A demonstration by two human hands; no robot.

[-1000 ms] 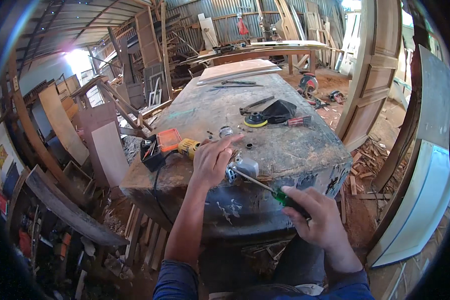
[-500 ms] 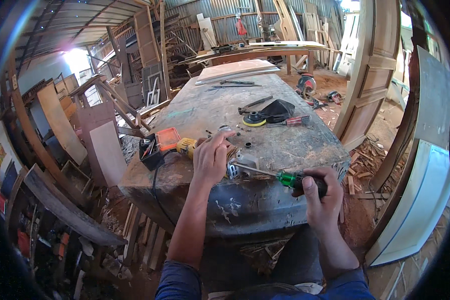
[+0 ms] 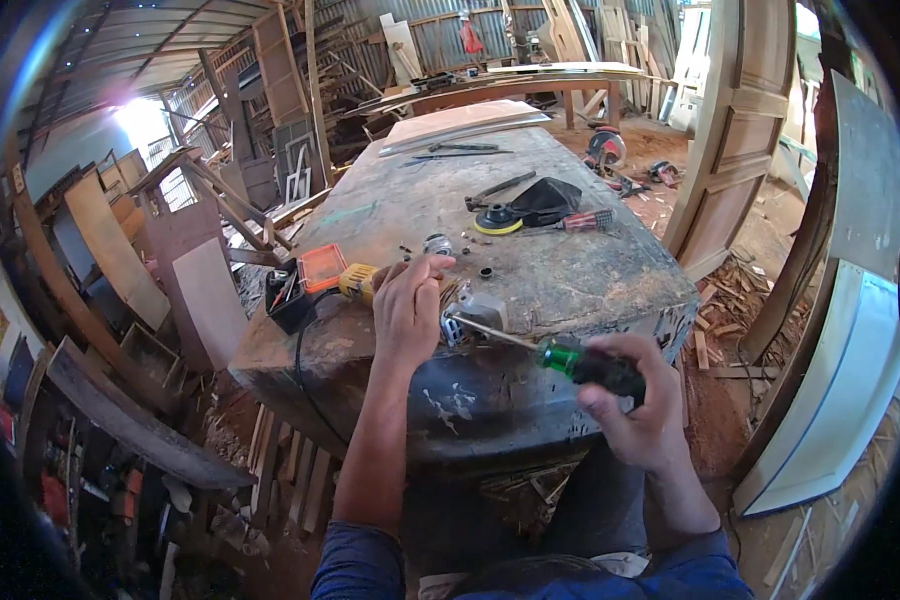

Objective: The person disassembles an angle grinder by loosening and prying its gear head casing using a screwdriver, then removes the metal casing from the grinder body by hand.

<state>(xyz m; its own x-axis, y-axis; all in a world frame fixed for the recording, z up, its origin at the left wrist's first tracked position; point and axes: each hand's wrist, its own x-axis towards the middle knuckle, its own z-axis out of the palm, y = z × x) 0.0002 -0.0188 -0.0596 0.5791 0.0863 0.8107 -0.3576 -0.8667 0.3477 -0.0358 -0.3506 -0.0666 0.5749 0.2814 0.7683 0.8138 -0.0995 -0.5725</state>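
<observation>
A corrugated metal wall [image 3: 436,27] backs reddish floor [image 3: 668,143].

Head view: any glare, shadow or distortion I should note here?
All in the head view: glare blows out the opening at upper left; the fisheye bows the white panel at right; corners fall black; the table front is shadowed, yet the screwdriver reads clearly.

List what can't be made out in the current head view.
Head view: whether the rounded yellow plastic power tool joins the silver metal housing; the bare left hand blocks it.
Head view: what the long steel-shafted, green-and-black screwdriver's tip meets; too small.
Head view: most contents of the open black plastic box; too small and dark.
</observation>
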